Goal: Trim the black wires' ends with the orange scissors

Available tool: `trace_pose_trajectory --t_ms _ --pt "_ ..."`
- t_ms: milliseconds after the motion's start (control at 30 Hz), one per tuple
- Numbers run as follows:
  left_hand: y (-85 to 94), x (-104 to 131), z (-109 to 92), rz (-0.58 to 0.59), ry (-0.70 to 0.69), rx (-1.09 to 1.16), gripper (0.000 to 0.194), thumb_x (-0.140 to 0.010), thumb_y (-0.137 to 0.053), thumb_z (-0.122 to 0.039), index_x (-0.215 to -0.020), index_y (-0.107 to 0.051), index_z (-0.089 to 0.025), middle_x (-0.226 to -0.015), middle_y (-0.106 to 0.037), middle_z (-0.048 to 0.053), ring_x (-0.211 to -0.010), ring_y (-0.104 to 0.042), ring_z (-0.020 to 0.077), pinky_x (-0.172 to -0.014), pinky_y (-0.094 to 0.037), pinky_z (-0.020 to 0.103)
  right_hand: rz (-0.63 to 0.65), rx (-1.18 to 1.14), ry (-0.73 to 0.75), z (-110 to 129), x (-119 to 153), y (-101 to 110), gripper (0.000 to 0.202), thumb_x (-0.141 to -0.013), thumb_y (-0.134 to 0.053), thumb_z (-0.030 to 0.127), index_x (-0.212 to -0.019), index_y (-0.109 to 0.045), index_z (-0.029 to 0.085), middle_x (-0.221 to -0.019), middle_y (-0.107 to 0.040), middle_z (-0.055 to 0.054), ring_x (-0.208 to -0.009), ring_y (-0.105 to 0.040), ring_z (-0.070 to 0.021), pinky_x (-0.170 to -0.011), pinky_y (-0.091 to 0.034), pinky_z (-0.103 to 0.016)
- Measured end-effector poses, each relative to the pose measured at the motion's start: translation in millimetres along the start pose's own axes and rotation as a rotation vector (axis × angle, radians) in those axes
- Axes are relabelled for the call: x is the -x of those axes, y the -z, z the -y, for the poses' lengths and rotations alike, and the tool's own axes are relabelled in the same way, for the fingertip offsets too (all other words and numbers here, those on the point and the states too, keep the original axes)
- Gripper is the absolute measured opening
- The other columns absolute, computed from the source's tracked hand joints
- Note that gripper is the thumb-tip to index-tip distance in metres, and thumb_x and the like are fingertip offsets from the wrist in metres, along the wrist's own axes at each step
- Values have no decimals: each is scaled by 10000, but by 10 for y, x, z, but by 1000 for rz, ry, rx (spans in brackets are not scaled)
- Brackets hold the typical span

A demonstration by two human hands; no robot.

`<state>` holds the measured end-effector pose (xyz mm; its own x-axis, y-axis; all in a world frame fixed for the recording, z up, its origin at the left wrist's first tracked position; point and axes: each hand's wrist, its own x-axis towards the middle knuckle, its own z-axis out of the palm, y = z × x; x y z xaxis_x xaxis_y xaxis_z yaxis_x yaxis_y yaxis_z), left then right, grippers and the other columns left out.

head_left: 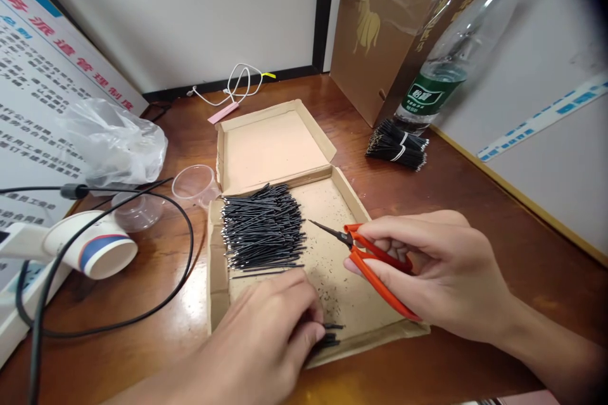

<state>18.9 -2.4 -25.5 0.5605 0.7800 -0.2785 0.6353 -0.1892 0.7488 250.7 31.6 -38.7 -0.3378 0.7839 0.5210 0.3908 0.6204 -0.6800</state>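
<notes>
Right hand [441,266] wrapped round red-handled scissors [377,280], blades together — left hand [278,323] curled by some short black wires [331,340], can't tell if it's pinching them. Main wire pile [263,228] is in the cardboard box [329,207] just beyond the left hand, 1 tied bundle [395,145] farther out past the scissors.

Your only view looks out from your head, above and behind your grip on the scissors [350,238], facing forward and down. It sits close: your right hand [441,272] and left hand [280,329] loom large, forearms cut by the frame. Beyond the grip, it takes in the open box [280,152] and the white panel [213,12].
</notes>
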Motion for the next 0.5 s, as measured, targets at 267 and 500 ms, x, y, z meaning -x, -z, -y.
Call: trace_pose_trajectory --t_ms 267,500 --pt "265 17 -82 -117 219 226 181 -955 -566 -325 -831 -615 -201 -698 -571 -25 -667 -511 162 -597 -369 261 6 -3 8 -13 -21 -10 160 -930 -674 141 -778 -635 170 -603 -368 64 -509 -288 -87 -457 -260 -259" --pt "468 108 125 -210 41 -123 151 -996 -555 -199 -955 -700 -212 -858 -708 6 -779 -630 173 -680 -432 265 33 4 -2 -22 -34 -30 205 -942 -662 157 -743 -622 184 -588 -390 55 -494 -283 -97 -444 -247 -273"
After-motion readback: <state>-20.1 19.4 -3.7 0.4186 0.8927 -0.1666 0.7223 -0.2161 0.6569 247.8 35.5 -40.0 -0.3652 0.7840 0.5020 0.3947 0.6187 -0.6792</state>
